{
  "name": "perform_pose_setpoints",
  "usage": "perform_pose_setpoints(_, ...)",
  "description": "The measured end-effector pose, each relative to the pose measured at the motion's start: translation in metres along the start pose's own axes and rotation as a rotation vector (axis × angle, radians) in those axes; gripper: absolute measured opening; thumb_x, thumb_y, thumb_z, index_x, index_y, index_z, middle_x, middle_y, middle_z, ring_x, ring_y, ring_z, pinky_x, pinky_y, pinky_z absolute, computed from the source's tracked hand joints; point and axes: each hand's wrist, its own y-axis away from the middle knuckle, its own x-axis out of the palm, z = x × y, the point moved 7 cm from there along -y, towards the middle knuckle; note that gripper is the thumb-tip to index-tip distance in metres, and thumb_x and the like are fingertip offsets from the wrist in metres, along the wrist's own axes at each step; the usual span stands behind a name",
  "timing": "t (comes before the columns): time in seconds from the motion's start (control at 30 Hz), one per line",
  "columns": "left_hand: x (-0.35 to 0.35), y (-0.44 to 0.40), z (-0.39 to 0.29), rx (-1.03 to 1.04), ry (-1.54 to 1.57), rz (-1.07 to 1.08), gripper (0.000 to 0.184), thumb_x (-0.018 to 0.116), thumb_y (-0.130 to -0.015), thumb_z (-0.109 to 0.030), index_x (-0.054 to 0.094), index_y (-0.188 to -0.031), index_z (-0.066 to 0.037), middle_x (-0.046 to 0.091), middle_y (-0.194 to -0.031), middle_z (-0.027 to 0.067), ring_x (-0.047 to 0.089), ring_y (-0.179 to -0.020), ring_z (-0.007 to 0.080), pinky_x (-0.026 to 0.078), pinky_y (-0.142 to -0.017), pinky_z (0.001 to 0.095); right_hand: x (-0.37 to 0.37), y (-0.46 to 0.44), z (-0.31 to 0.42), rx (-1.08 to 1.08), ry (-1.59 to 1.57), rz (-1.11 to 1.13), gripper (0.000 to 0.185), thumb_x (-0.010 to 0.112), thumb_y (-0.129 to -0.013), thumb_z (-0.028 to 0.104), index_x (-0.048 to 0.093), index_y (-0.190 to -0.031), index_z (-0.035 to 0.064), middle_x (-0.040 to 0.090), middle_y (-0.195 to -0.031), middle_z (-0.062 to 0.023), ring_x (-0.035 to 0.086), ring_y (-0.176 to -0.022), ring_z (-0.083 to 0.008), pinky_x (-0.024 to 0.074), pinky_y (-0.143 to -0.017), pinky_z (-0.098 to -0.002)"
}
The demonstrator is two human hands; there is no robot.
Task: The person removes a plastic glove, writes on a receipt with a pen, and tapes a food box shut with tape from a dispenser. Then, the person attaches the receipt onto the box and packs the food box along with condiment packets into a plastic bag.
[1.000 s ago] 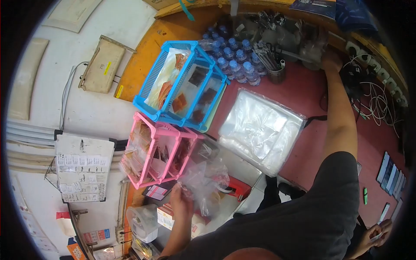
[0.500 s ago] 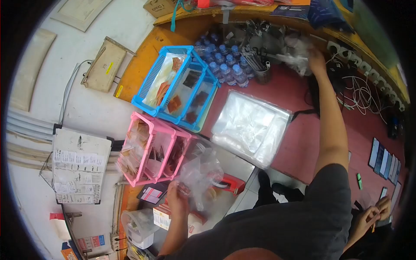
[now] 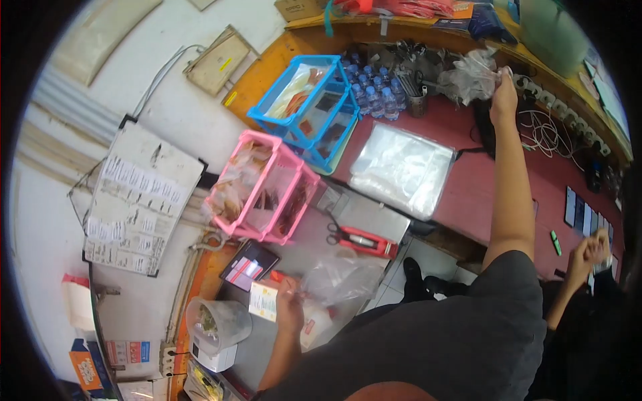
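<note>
My left hand (image 3: 289, 304) is closed on the edge of a clear plastic bag (image 3: 338, 281), which hangs loosely over the grey desk. Just beside that hand is a small white box (image 3: 263, 301) with orange marks. Far forward on the right, my right hand (image 3: 505, 100) grips a crumpled clear plastic bag (image 3: 465, 79) in its fingers, near the back of the red table. Between the hands lies a flat stack of clear plastic sleeves (image 3: 404, 170) on the red table.
A blue basket rack (image 3: 301, 123) and a pink one (image 3: 257, 200) hold small packets. Water bottles (image 3: 374, 100) stand behind. A red stapler (image 3: 364, 242), a tablet (image 3: 249, 266) and a clear bucket (image 3: 217, 324) are nearby. Another person's hands (image 3: 588, 254) are near several phones.
My left hand has drawn back from the pink rack with its bag. My right hand now shows the crumpled bag lifted higher. The view has turned slightly.
</note>
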Motion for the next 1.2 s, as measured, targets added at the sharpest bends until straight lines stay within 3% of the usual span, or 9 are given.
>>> perform_pose_setpoints(0.27,-0.069,0.096,-0.035,0.461,-0.311,0.312,0.051,0.052,-0.102,-0.05,0.045,-0.075,-0.007,0.046,-0.08,0.0035,0.047,-0.079,0.0167,0.039,-0.077,0.0313,0.066,0.318,0.077,0.444,-0.223,0.486,0.04,0.059,-0.104,0.03,0.054,-0.135,0.0047,0.067,-0.126,-0.0102,0.067,-0.112,-0.0221,0.0589,-0.09,-0.0408)
perform_pose_setpoints(0.33,-0.087,0.115,-0.046,0.361,-0.44,0.179,0.032,0.056,-0.106,-0.033,0.057,-0.088,-0.007,0.047,-0.082,-0.0039,0.042,-0.076,0.0092,0.038,-0.068,0.026,0.09,0.422,0.107,0.408,-0.129,0.642,0.038,0.063,-0.101,0.02,0.054,-0.135,0.006,0.066,-0.122,-0.007,0.066,-0.109,-0.0184,0.0588,-0.088,-0.0372)
perform_pose_setpoints(0.47,-0.08,0.128,-0.098,0.202,-0.184,0.205,0.052,0.063,-0.102,-0.046,0.058,-0.143,-0.015,0.065,-0.122,-0.0023,0.053,-0.09,0.0004,0.037,-0.061,0.0188,0.127,0.586,0.136,0.545,-0.052,0.952,0.038,0.069,-0.095,0.005,0.054,-0.129,0.0044,0.066,-0.115,-0.0053,0.064,-0.106,-0.0153,0.0528,-0.089,-0.0282)
perform_pose_setpoints(0.57,-0.081,0.138,-0.118,0.234,-0.135,0.28,0.047,0.066,-0.101,-0.037,0.061,-0.136,-0.007,0.067,-0.113,0.0001,0.059,-0.093,0.0061,0.043,-0.073,0.0211,0.142,0.661,0.148,0.589,0.097,1.226,0.028,0.068,-0.095,0.003,0.06,-0.122,0.0044,0.067,-0.108,-0.0021,0.063,-0.098,-0.0104,0.0507,-0.087,-0.0261)
perform_pose_setpoints(0.73,-0.099,0.158,-0.11,0.029,-0.273,0.243,0.036,0.069,-0.1,-0.036,0.07,-0.121,-0.008,0.062,-0.101,-0.0035,0.054,-0.091,0.0066,0.045,-0.079,0.0263,0.125,0.653,0.152,0.235,0.397,1.248,0.014,0.061,-0.097,0.001,0.066,-0.109,0.0053,0.066,-0.102,0.0012,0.06,-0.088,-0.0057,0.0475,-0.076,-0.0228)
perform_pose_setpoints(0.8,-0.121,0.154,-0.112,0.162,0.187,-0.009,0.033,0.067,-0.101,-0.036,0.069,-0.119,-0.008,0.062,-0.102,-0.0026,0.054,-0.09,0.0064,0.045,-0.078,0.0256,0.116,0.637,0.165,0.213,0.397,1.059,0.008,0.056,-0.097,0.0,0.062,-0.098,0.005,0.062,-0.094,0.0039,0.056,-0.081,-0.0036,0.0454,-0.07,-0.023)
perform_pose_setpoints(1.0,-0.134,0.163,-0.105,0.221,0.112,0.018,0.027,0.062,-0.105,-0.034,0.068,-0.114,-0.009,0.065,-0.109,0.0,0.058,-0.102,0.0105,0.045,-0.091,0.0274,0.068,0.63,0.159,0.351,0.367,0.795,0.026,0.056,-0.1,0.018,0.06,-0.122,0.0042,0.062,-0.096,-0.0042,0.055,-0.075,-0.0095,0.0481,-0.065,-0.0281)
perform_pose_setpoints(1.03,-0.112,0.169,-0.1,0.204,-0.156,0.095,0.028,0.062,-0.105,-0.033,0.068,-0.116,-0.008,0.065,-0.109,0.0002,0.058,-0.102,0.0106,0.044,-0.091,0.0273,0.08,0.677,0.152,0.418,0.395,1.283,0.037,0.063,-0.099,0.026,0.062,-0.131,0.0066,0.063,-0.093,-0.0024,0.059,-0.081,-0.0086,0.0491,-0.073,-0.0264)
perform_pose_setpoints(1.2,-0.078,0.165,-0.088,0.553,-0.548,0.276,0.029,0.064,-0.104,-0.028,0.07,-0.122,-0.007,0.064,-0.109,0.0005,0.056,-0.103,0.0098,0.044,-0.091,0.0273,0.075,0.696,0.078,0.22,0.266,1.459,0.039,0.065,-0.09,0.009,0.066,-0.129,0.0072,0.068,-0.113,-0.0057,0.063,-0.101,-0.0129,0.0521,-0.086,-0.0328)
